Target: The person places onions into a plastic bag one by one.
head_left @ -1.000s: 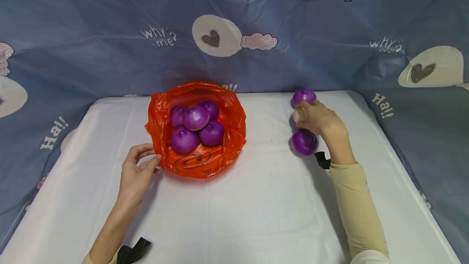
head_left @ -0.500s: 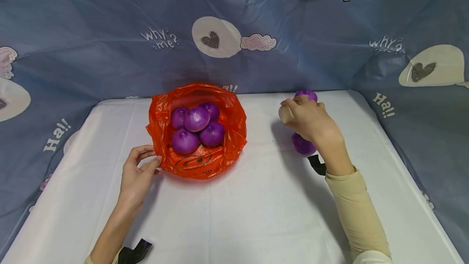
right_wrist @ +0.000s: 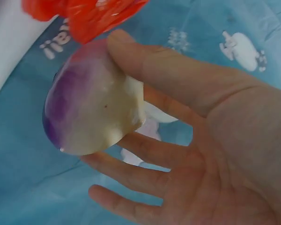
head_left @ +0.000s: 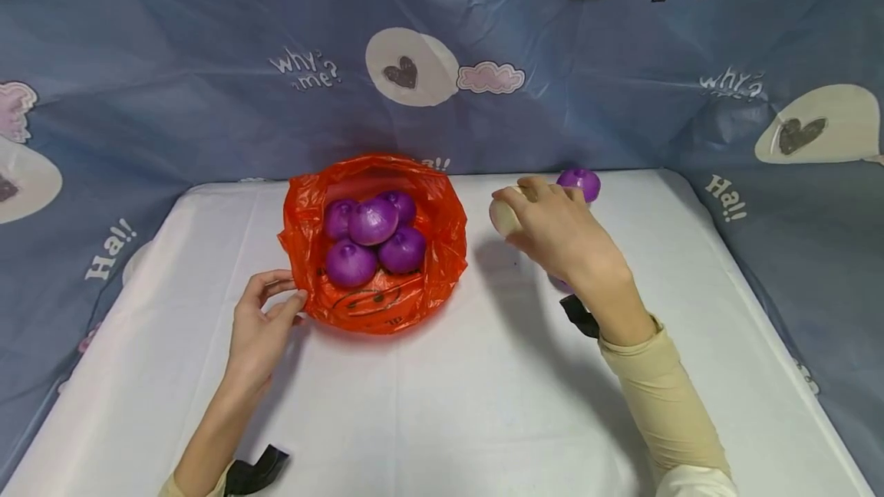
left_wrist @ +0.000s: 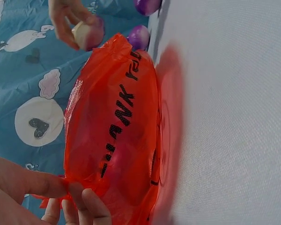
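Observation:
My left hand [head_left: 261, 332] pinches the left rim of a red plastic bag [head_left: 447, 282] between thumb and fingers. The bag stands with its mouth spread wide, and several purple onions [head_left: 373, 221] lie inside. My right hand [head_left: 569, 240] holds a purple onion with a cream base [right_wrist: 93, 101] above the table, to the right of the bag, its thumb on one side and fingers on the other. Behind that hand sits one more onion [head_left: 582, 181] near the back edge. Another onion [head_left: 559, 282] is mostly hidden under the wrist.
A white cloth [head_left: 442, 420] covers the table. Blue printed fabric [head_left: 228, 113] rises along the back and both sides. Black straps [head_left: 255, 472] hang at the wrists.
My right hand has lifted the onion from between the two others on the right and carried it left toward the bag. My left hand stays at the bag's rim.

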Motion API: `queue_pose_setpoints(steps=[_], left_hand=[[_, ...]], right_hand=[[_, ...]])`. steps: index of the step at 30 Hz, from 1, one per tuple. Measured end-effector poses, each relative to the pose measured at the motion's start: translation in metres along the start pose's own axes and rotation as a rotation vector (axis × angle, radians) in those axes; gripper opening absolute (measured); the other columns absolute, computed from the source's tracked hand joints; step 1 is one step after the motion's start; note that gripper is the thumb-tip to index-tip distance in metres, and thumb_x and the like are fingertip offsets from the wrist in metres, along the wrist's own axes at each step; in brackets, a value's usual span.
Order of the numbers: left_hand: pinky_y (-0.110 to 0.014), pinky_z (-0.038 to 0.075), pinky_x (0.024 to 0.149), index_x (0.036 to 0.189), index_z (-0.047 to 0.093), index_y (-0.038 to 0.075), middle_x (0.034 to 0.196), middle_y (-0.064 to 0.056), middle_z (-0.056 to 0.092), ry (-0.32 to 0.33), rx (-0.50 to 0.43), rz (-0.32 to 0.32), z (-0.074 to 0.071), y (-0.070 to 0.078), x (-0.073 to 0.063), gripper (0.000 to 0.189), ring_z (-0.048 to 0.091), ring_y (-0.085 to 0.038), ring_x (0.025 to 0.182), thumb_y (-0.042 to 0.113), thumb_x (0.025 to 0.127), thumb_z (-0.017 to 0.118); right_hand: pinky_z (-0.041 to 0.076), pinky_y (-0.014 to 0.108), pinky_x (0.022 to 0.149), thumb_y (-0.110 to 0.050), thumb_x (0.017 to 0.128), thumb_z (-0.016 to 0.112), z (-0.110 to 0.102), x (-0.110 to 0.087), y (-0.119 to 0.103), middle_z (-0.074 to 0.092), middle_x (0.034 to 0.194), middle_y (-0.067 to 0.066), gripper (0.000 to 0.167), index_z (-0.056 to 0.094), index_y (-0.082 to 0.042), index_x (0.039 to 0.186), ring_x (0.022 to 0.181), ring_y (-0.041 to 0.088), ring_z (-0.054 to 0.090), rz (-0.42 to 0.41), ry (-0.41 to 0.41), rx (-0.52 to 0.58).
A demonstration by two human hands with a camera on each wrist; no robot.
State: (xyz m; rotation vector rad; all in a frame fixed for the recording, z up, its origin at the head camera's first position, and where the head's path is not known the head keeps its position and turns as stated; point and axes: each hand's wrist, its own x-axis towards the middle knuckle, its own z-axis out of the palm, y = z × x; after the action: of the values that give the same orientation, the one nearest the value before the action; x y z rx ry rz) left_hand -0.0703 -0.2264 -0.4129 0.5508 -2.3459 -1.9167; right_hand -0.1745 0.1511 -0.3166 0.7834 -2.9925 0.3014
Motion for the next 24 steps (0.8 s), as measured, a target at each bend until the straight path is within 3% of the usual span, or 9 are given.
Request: queue_pose_setpoints(steps=[4,13,19,24], left_hand=[[-0.018,0.059,0.073,0.132,0.053,0.018,0.121,0.003,0.054,0.0,-0.004,0.003,0.0,0.001,-0.001,0.028,0.07,0.001,0.077,0.009,0.107,0.063],[-0.018,0.06,0.072,0.132,0.054,0.016,0.12,0.003,0.055,0.005,0.0,0.009,0.002,0.003,-0.003,0.028,0.07,0.001,0.075,0.007,0.106,0.062],[-0.018,0.06,0.072,0.134,0.053,0.014,0.119,0.004,0.055,0.004,0.001,0.001,0.003,0.003,-0.002,0.03,0.07,0.0,0.074,0.007,0.106,0.062],[-0.018,0.06,0.072,0.134,0.052,0.014,0.119,0.004,0.055,0.005,-0.005,-0.006,0.003,0.003,-0.002,0.03,0.069,0.0,0.074,0.006,0.107,0.061]], right_hand=[[0.045,0.068,0.114,-0.017,0.095,0.083,-0.003,0.003,-0.016,0.061,0.146,0.017,0.054,0.061,-0.018,0.144,0.14,0.036,0.058,-0.038,0.017,-0.016],[0.052,0.063,0.11,-0.029,0.097,0.082,0.009,0.012,-0.055,0.058,0.151,0.018,0.061,0.053,-0.023,0.151,0.133,0.043,0.063,-0.161,0.025,-0.076],[0.055,0.055,0.108,-0.036,0.098,0.081,0.029,0.016,-0.088,0.062,0.144,0.012,0.062,0.052,-0.025,0.151,0.132,0.034,0.065,-0.315,0.061,-0.118],[0.056,0.046,0.107,-0.046,0.097,0.079,0.052,0.021,-0.114,0.064,0.14,0.008,0.058,0.053,-0.028,0.146,0.125,0.029,0.068,-0.432,0.013,-0.171]])
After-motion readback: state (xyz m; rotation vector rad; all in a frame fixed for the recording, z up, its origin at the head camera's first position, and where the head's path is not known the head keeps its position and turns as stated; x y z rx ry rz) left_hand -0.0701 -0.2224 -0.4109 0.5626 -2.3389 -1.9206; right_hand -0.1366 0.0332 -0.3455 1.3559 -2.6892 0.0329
